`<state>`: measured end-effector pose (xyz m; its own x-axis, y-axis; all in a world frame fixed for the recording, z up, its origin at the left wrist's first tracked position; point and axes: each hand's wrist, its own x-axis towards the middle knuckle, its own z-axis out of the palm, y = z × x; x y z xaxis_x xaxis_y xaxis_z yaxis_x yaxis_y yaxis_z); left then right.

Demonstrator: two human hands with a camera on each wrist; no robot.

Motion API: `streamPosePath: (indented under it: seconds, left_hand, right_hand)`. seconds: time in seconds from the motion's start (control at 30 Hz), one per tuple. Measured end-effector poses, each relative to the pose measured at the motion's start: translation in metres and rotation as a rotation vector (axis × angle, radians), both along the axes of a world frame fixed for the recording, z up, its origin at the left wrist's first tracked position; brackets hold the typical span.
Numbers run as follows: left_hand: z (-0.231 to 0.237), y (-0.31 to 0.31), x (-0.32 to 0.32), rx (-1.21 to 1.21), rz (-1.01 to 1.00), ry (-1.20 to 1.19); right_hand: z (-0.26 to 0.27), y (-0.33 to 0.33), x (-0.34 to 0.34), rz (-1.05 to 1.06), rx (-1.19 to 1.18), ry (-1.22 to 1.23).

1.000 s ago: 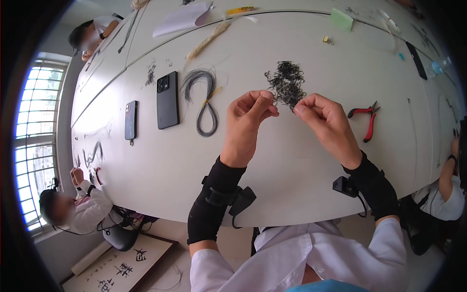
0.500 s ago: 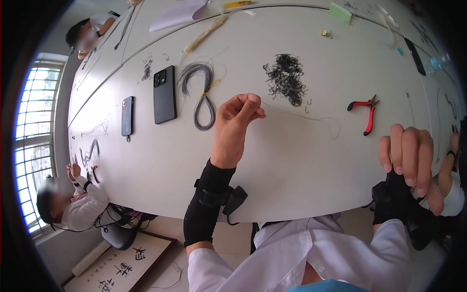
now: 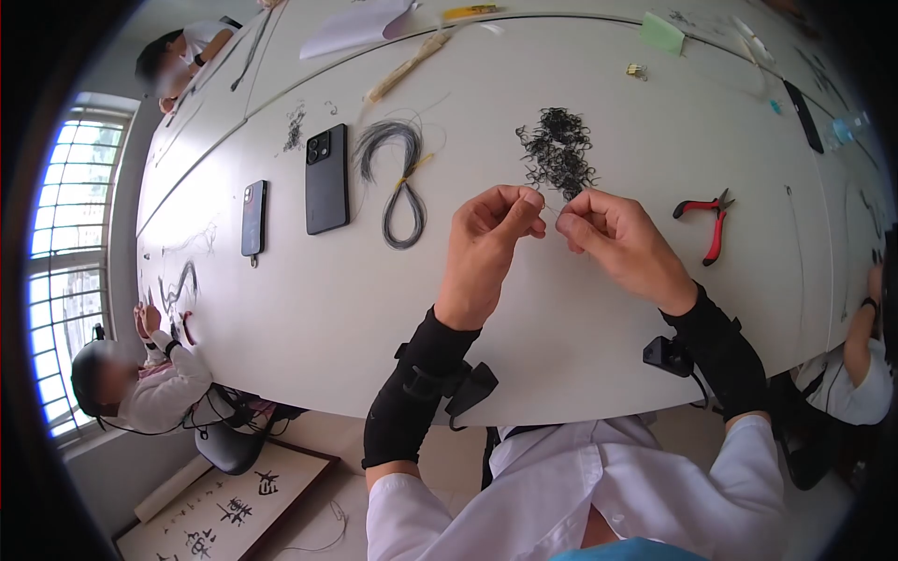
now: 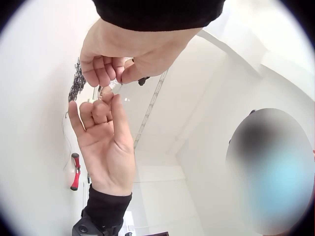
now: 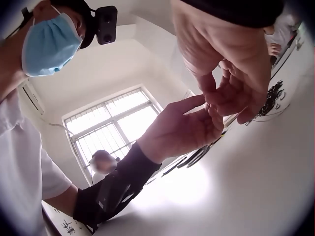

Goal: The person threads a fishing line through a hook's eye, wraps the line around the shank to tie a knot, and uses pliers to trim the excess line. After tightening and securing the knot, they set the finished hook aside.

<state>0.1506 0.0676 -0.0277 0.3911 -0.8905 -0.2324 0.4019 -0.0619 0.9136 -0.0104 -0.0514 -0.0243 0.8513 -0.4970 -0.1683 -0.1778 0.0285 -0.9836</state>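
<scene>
In the head view the left hand (image 3: 486, 252) pinches a fine, thin thread between thumb and index finger. Close to its right, the right hand (image 3: 636, 248) pinches at the same thread, with a short stretch showing between the fingertips. Just beyond the hands lies a pile of small black hooks (image 3: 557, 150). A looped bundle of grey thread (image 3: 403, 210), bound with a yellow tie, lies left of the hands. What the fingertips cover is too small to tell, also in the left wrist view, where the right hand (image 4: 108, 147) faces the left hand (image 4: 133, 49).
Red-handled pliers (image 3: 718, 229) lie to the right. Two phones, a larger one (image 3: 326, 182) and a smaller one (image 3: 253, 220), lie left. Farther back are a tan bundle (image 3: 408, 67), a gold clip (image 3: 636, 71) and a green paper (image 3: 662, 34). Other people sit around the table.
The right hand, out at the right edge of the table half a second ago, is back beside the left hand and pinches the thread. The long trailing thread is no longer seen spread over the table.
</scene>
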Motion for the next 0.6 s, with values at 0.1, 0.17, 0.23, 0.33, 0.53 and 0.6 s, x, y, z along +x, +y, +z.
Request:
streamPosePath:
  seconds: [0.1, 0.17, 0.23, 0.33, 0.53, 0.6]
  left_hand:
    - [-0.003, -0.001, 0.001, 0.009, 0.013, 0.005]
    - [-0.005, -0.002, 0.002, 0.021, 0.021, 0.008]
    - [-0.008, -0.002, 0.004, 0.024, 0.017, 0.006]
    - [-0.012, -0.001, 0.005, 0.035, -0.001, -0.004]
    - [-0.015, -0.002, 0.007, 0.055, 0.002, -0.015]
    - [-0.016, -0.002, 0.005, 0.059, 0.007, -0.038]
  right_hand:
    - [0.001, -0.003, -0.004, 0.000, -0.002, 0.079]
    - [0.003, -0.006, -0.006, 0.011, -0.009, 0.100]
    - [0.000, -0.005, -0.007, 0.036, 0.004, 0.110]
    - [-0.012, -0.001, -0.006, -0.009, -0.264, 0.011]
    - [0.037, -0.030, 0.020, -0.128, -0.348, 0.016]
    - [0.046, -0.047, 0.032, -0.168, -0.282, -0.037]
